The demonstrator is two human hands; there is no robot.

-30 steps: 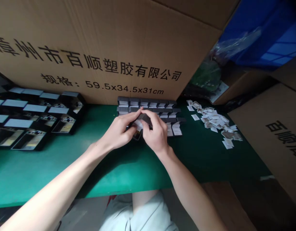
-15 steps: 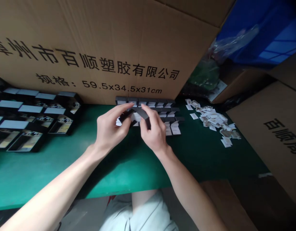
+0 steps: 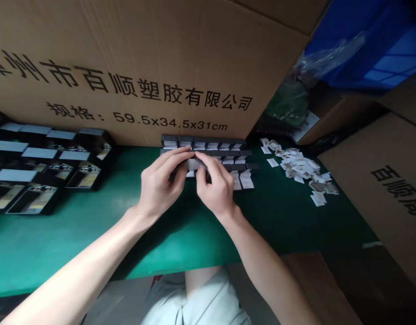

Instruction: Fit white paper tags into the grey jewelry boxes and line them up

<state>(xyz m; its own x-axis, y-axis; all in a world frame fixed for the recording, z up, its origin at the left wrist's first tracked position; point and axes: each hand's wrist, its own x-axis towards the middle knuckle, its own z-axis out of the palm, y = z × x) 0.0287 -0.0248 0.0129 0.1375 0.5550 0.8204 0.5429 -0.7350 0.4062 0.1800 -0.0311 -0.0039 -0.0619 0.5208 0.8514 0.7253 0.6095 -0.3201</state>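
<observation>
Both hands grip one small dark box, above the front of a group of similar boxes. My left hand [image 3: 164, 180] is closed on its left side, thumb below and fingers on top. From the other side my right hand [image 3: 216, 183] pinches it with thumb and fingers. Little of the held box [image 3: 192, 165] shows between the fingertips; a pale face is visible, the rest is covered. Behind and beside the hands stand rows of small dark jewelry-style boxes [image 3: 224, 143] with raised lids and white inserts. White inserts [image 3: 246, 181] show clearly at the right front.
A pile of small white pieces [image 3: 301, 166] lies right on the green table [image 3: 181, 234]. Larger black cases [image 3: 35, 198] with clear windows stand at left. A big cardboard carton [image 3: 133, 54] walls off the back; another carton [image 3: 390, 180] stands at right.
The lid and base of the box in my hands stood apart at an angle; now my fingertips have come together and its parts look closer. My left hand has shifted slightly right.
</observation>
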